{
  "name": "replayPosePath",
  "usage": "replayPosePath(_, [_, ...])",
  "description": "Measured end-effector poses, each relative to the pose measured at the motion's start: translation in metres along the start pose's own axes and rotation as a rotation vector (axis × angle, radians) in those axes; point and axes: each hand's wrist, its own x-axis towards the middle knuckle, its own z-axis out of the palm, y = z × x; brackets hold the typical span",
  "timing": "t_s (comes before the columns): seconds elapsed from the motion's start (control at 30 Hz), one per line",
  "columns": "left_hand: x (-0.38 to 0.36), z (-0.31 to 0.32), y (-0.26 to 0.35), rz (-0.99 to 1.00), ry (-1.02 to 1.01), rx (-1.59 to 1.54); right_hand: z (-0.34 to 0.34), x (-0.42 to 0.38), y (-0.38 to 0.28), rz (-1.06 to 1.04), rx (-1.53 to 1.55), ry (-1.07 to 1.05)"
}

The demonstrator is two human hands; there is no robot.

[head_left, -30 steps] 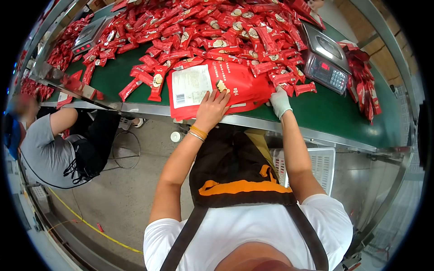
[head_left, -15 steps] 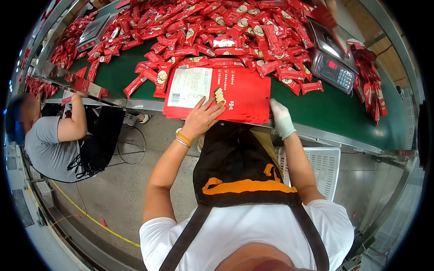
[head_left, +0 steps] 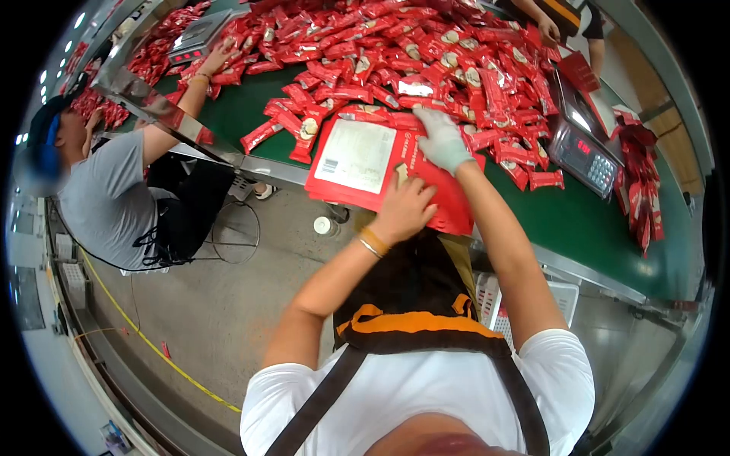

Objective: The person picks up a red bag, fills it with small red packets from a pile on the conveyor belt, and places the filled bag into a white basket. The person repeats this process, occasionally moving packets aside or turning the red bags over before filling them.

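A stack of flat red packaging bags (head_left: 441, 199) with a white printed label (head_left: 354, 157) lies at the front edge of the green table. My left hand (head_left: 405, 207), bare with yellow and pale bands at the wrist, rests on the lower part of the top bag with its fingers spread. My right hand (head_left: 443, 142), in a white glove, is over the far right part of the stack, fingers stretched toward the heap. Just beyond its fingertips lie small red wrapped packets (head_left: 417, 86) in a large pile.
A digital scale (head_left: 582, 148) stands on the right beside more red bags (head_left: 642, 178); another scale (head_left: 199, 36) is at far left. A co-worker in grey (head_left: 106, 190) reaches into the packets. Another person's hand (head_left: 549, 30) is at top right. A white basket (head_left: 563, 300) sits under the table.
My right hand has moved from the table edge up and left onto the far part of the bags. My left hand has shifted rightward over the stack. The left co-worker's arm now reaches to the pile.
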Motion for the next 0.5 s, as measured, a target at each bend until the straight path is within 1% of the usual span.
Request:
replayPosePath(0.07, [0.003, 0.013, 0.008, 0.012, 0.099, 0.134, 0.023, 0.026, -0.005, 0.141, -0.202, -0.283])
replayPosePath(0.1, [0.002, 0.016, 0.009, -0.037, 0.004, 0.113, 0.025, 0.033, -0.006, 0.129, -0.219, -0.318])
replayPosePath(0.13, [0.006, 0.017, 0.006, -0.021, 0.003, 0.107, 0.021, 0.038, -0.009, 0.126, -0.242, -0.352])
replayPosePath(0.17, [0.006, 0.017, 0.004, -0.020, -0.002, 0.107, 0.001, 0.037, -0.029, 0.134, -0.179, -0.335])
replayPosePath(0.2, [0.001, 0.020, 0.006, -0.031, -0.010, 0.099, -0.001, 0.029, -0.026, 0.054, -0.181, -0.201])
replayPosePath(0.27, [0.003, 0.021, 0.003, -0.021, -0.004, 0.094, -0.024, 0.018, -0.009, -0.059, -0.329, -0.109])
replayPosePath(0.3, [0.003, 0.019, 0.003, -0.008, -0.007, 0.111, -0.035, 0.006, 0.006, -0.034, -0.474, -0.083])
replayPosePath(0.37, [0.001, 0.018, 0.003, 0.019, -0.019, 0.123, -0.051, -0.018, 0.054, 0.199, -0.406, -0.306])
replayPosePath(0.4, [0.001, 0.019, 0.003, 0.020, -0.021, 0.123, -0.059, -0.033, 0.067, 0.245, -0.449, -0.253])
replayPosePath(0.43, [0.002, 0.021, 0.003, 0.015, -0.019, 0.124, -0.069, -0.045, 0.081, 0.274, -0.501, -0.282])
replayPosePath(0.47, [0.002, 0.021, 0.003, 0.014, -0.019, 0.118, -0.082, -0.054, 0.085, 0.390, -0.508, -0.356])
replayPosePath(0.5, [0.001, 0.021, 0.003, 0.022, -0.020, 0.133, -0.092, -0.067, 0.086, 0.406, -0.518, -0.339])
